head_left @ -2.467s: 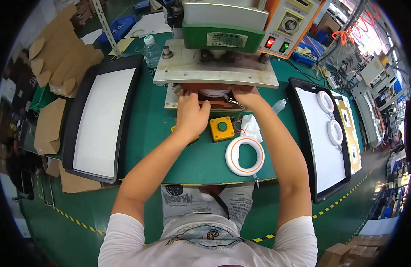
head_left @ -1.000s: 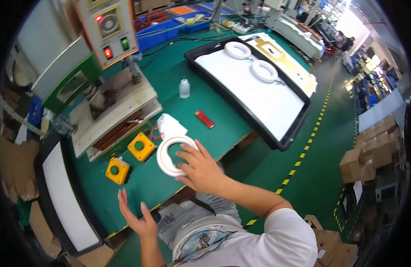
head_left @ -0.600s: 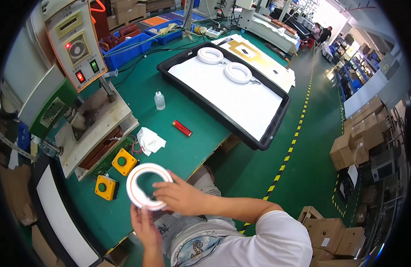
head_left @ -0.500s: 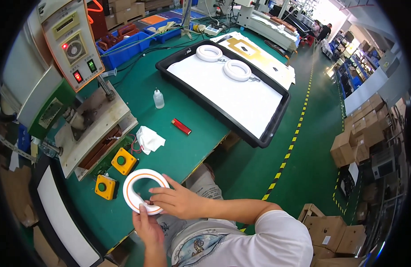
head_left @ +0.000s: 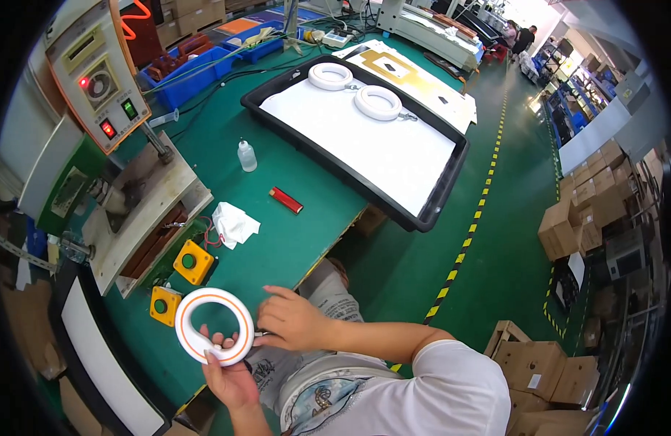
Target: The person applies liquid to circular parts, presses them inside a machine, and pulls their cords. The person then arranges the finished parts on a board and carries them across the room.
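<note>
A thick white ring [head_left: 185, 323] with an orange line round its face is held over the table's near edge. My left hand [head_left: 232, 384] grips its lower part, thumb on the face and fingertips showing through the opening. Just right of the ring is my right hand [head_left: 293, 323], its index finger stretched out and the other fingers bent. Its thumb lies by a small dark bit at the ring's right side, too small to make out. Two yellow boxes with green push buttons, a far one [head_left: 193, 262] and a near one [head_left: 165, 305], are beyond and left of the ring.
A press machine [head_left: 143, 196] with a control box [head_left: 95, 80] stands left. On the green table are a crumpled white cloth [head_left: 235, 224], a red lighter [head_left: 286, 200] and a small bottle [head_left: 247, 156]. A black tray [head_left: 335, 168] holds two white rings [head_left: 378, 103] with metal clasps.
The ring has moved slightly left and down with my left hand. My right hand has drawn back from the ring's opening to its right side, with the index finger now raised.
</note>
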A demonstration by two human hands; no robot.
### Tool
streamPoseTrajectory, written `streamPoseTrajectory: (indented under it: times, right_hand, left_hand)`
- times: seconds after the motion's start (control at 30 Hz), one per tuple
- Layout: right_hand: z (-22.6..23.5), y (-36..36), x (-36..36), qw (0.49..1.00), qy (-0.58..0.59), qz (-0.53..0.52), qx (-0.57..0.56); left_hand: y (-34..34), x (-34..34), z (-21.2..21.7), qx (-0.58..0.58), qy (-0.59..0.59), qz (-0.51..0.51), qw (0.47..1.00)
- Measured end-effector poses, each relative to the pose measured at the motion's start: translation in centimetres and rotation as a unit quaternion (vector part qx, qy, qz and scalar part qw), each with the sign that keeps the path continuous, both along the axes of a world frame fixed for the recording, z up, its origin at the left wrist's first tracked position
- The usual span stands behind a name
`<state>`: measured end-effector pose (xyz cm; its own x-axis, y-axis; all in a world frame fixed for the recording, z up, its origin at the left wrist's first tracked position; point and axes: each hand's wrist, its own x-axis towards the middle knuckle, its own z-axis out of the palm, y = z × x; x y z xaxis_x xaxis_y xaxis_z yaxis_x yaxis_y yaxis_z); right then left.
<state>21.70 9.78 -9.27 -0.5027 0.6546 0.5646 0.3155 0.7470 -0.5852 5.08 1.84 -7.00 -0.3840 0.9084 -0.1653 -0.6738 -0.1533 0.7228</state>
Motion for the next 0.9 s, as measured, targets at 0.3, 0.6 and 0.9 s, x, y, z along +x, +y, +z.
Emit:
streamPoseTrajectory:
  times: [0.3, 0.6, 0.9]
  right_hand:
    - [0.0, 4.4, 7.0, 0.989, -0.006, -0.118, 0.085]
    - [0.5, 3.5, 6.2, 0.994, -0.018, -0.067, 0.080]
    - [3.4, -1.1, -1.8, 0.990, 0.043, 0.020, 0.129]
  left_hand:
    - [-2.5, -12.3, 6.8, 0.020, 0.073, 0.375, 0.924]
    - [-3.3, -12.1, 2.0, 0.106, 0.027, 0.168, 0.980]
    - [0.9, 1.5, 2.0, 0.012, 0.082, -0.028, 0.996]
